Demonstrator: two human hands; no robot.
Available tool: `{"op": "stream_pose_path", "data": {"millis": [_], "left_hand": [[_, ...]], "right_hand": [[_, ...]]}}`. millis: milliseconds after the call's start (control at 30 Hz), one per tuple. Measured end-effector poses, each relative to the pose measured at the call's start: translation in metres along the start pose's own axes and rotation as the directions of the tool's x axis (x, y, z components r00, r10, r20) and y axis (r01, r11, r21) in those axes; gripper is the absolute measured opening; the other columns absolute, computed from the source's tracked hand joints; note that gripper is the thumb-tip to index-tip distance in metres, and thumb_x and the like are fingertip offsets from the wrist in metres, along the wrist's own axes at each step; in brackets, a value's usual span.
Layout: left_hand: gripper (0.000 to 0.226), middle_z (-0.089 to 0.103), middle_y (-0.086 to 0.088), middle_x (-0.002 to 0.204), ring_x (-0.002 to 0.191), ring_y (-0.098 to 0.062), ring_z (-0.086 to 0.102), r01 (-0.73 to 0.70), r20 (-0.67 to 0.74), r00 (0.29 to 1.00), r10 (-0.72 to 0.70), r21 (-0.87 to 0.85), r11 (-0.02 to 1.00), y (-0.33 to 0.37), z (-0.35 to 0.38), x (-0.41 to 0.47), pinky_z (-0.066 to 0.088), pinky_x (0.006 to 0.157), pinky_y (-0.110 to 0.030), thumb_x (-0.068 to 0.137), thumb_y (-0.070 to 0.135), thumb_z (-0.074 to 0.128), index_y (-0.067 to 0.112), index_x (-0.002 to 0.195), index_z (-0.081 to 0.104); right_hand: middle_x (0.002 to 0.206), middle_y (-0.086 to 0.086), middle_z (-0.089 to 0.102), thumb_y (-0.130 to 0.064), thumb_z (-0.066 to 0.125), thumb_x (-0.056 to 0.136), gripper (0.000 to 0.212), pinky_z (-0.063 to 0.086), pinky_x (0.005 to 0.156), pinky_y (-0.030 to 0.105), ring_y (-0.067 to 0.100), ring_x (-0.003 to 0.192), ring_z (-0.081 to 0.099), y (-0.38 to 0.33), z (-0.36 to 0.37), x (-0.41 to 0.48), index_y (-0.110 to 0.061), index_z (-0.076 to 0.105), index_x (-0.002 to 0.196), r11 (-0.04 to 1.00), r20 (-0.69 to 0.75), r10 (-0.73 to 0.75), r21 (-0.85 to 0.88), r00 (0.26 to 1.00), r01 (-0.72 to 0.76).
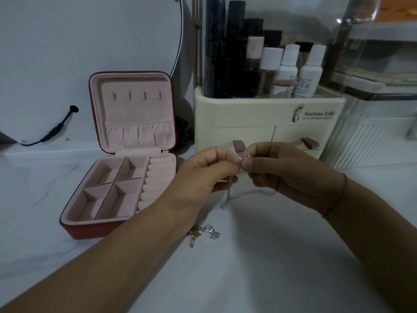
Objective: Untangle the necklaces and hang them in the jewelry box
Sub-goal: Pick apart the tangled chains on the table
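Our left hand [209, 171] and right hand [290, 173] meet above the white marble tabletop [259, 274]. Each pinches the thin silver chain necklace [242, 160] between thumb and fingertips, and its loose end dangles below them. A small tangle of gold and silver chains [203, 233] lies on the tabletop beside our left wrist. The open red square jewelry box with pink lining [90, 231] stands to the left, lid upright.
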State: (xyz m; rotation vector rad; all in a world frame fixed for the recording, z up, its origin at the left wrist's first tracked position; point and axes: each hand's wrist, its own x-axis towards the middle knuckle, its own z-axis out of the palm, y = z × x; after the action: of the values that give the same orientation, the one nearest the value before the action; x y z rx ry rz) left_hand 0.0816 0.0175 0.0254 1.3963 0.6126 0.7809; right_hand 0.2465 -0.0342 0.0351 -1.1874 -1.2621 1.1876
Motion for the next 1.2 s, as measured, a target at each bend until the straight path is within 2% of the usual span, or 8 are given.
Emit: {"op": "stream_pose_path", "data": {"millis": [100, 233, 533, 667, 800, 900, 1100, 1200], "left_hand": [[0.02, 0.064, 0.002, 0.068, 0.066, -0.008, 0.061, 0.011, -0.013, 1.0, -0.011, 0.003, 1.0, -0.0006, 0.0001, 0.0002, 0.048, 0.075, -0.028, 0.084, 0.002, 0.06, 0.017, 0.072, 0.067], [0.013, 0.065, -0.001, 0.07, 0.068, -0.01, 0.061, 0.045, -0.009, 0.999, -0.045, -0.026, 0.999, -0.0008, 0.0021, -0.0004, 0.05, 0.079, -0.031, 0.084, 0.009, 0.062, 0.012, 0.073, 0.068], [0.017, 0.066, 0.002, 0.072, 0.07, -0.007, 0.06, 0.021, 0.038, 0.999, -0.018, -0.058, 0.998, -0.0018, -0.0005, 0.001, 0.048, 0.077, -0.026, 0.079, 0.026, 0.062, 0.011, 0.084, 0.071], [0.024, 0.067, 0.002, 0.073, 0.073, -0.009, 0.06, -0.002, 0.01, 1.0, 0.003, -0.084, 0.996, -0.0026, -0.0026, 0.0021, 0.049, 0.078, -0.026, 0.069, 0.031, 0.063, 0.013, 0.082, 0.071], [0.015, 0.065, 0.0, 0.071, 0.071, -0.012, 0.059, 0.018, 0.008, 1.0, -0.017, -0.198, 0.98, -0.0007, -0.0058, 0.0052, 0.047, 0.078, -0.029, 0.071, 0.028, 0.061, 0.015, 0.072, 0.068], [0.019, 0.064, 0.001, 0.069, 0.069, -0.011, 0.059, 0.041, 0.034, 0.999, -0.033, -0.25, 0.967, 0.0015, -0.0065, 0.0067, 0.048, 0.077, -0.028, 0.073, 0.028, 0.06, 0.018, 0.06, 0.069], [0.015, 0.065, 0.001, 0.068, 0.068, -0.009, 0.059, 0.078, 0.003, 0.997, -0.079, -0.138, 0.987, -0.0025, -0.0048, 0.0051, 0.047, 0.074, -0.025, 0.066, 0.03, 0.067, 0.015, 0.066, 0.072], [0.012, 0.064, 0.0, 0.066, 0.066, -0.01, 0.058, 0.102, -0.004, 0.995, -0.104, -0.116, 0.988, -0.0043, -0.0021, 0.0049, 0.046, 0.072, -0.025, 0.076, 0.018, 0.068, 0.014, 0.066, 0.072]], "right_hand": [[0.068, 0.006, 0.055, -0.01, 0.068, 0.071, 0.011, 0.044, 0.054, 0.017, 0.01, 0.057, 0.046, -0.0004, -0.0004, -0.0001, -0.006, 0.066, 0.081, 1.0, -0.014, 0.001, 0.005, 1.0, -0.001], [0.062, 0.001, 0.054, -0.008, 0.067, 0.076, 0.002, 0.043, 0.051, 0.018, 0.008, 0.054, 0.045, 0.0001, -0.0014, 0.0007, -0.009, 0.066, 0.077, 1.0, 0.009, 0.001, 0.022, 1.0, -0.001], [0.058, -0.002, 0.038, -0.015, 0.061, 0.076, 0.012, 0.026, 0.047, 0.019, 0.009, 0.051, 0.029, -0.0001, -0.0031, -0.0002, -0.007, 0.06, 0.086, 0.997, 0.038, 0.075, -0.007, 0.996, -0.075], [0.058, -0.002, 0.037, -0.016, 0.062, 0.078, 0.005, 0.025, 0.046, 0.018, 0.008, 0.05, 0.028, -0.0011, -0.0023, -0.0001, -0.013, 0.064, 0.075, 0.997, 0.044, 0.058, 0.043, 0.997, -0.06], [0.061, -0.002, 0.033, -0.021, 0.06, 0.081, 0.017, 0.026, 0.047, 0.018, 0.008, 0.052, 0.027, -0.0022, -0.0027, -0.0003, -0.02, 0.067, 0.066, 0.998, 0.045, 0.037, 0.048, 0.998, -0.039], [0.058, -0.002, 0.035, -0.019, 0.062, 0.079, 0.011, 0.025, 0.046, 0.018, 0.008, 0.051, 0.028, -0.0025, -0.0027, -0.0005, -0.016, 0.065, 0.069, 0.999, 0.016, 0.035, 0.035, 0.999, -0.036], [0.068, 0.001, 0.059, -0.017, 0.063, 0.079, 0.009, 0.045, 0.057, 0.02, 0.01, 0.06, 0.05, -0.0029, -0.0029, -0.0011, -0.012, 0.064, 0.071, 0.994, -0.029, -0.024, 0.108, 0.999, 0.027], [0.068, 0.001, 0.065, -0.014, 0.064, 0.079, 0.011, 0.047, 0.059, 0.02, 0.01, 0.061, 0.054, -0.0047, -0.0011, -0.0008, -0.009, 0.067, 0.07, 0.984, -0.055, -0.05, 0.17, 0.997, 0.058]]}}
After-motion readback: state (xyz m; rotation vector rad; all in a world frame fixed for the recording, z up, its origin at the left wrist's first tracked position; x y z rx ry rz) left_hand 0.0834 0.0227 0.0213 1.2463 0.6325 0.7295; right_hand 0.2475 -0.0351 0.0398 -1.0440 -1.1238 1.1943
